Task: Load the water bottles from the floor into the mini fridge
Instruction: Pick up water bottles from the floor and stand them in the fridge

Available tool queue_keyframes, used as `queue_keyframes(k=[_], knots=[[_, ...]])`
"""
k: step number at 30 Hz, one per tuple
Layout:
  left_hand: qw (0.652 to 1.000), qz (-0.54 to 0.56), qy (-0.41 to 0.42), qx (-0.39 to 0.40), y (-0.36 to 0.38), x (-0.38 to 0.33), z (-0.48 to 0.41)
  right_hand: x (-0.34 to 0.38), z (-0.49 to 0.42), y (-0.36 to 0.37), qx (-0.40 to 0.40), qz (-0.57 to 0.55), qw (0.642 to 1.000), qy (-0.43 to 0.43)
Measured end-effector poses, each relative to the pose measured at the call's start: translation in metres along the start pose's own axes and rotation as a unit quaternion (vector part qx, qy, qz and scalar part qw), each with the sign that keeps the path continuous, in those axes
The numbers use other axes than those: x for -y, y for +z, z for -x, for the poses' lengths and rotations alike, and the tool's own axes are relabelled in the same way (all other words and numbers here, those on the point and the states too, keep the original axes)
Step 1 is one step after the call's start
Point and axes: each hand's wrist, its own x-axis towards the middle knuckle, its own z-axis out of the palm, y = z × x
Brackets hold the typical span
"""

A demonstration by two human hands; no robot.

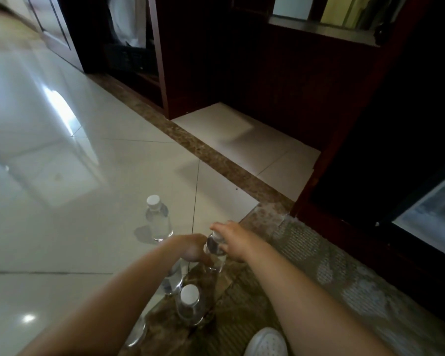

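Several clear water bottles with white caps stand on the floor. One bottle (158, 219) stands alone on the pale tile. My left hand (190, 247) is closed over the top of a bottle (174, 278) beneath it. My right hand (229, 236) grips the neck of another bottle (214, 249) just to its right. A further bottle (190, 304) stands nearer to me, and one more (136, 332) shows partly under my left forearm. The mini fridge (432, 214) is at the right edge, its pale interior partly in view.
Dark red wooden cabinetry (267, 73) runs along the back and right. A brown marble strip (216, 158) crosses the glossy tile floor. A patterned mat (332, 265) lies before the fridge. My white shoe (266, 343) is at the bottom.
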Motion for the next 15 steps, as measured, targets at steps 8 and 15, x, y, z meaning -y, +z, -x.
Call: queue_keyframes(k=[8, 15], knots=[[1.000, 0.023, 0.015, 0.004, -0.002, -0.004, -0.011, -0.016, -0.012, 0.002, -0.039, 0.076, 0.996, -0.014], [0.992, 0.089, 0.089, -0.012, -0.002, -0.031, -0.016, -0.039, 0.008, -0.027, -0.062, 0.021, 0.997, 0.040]])
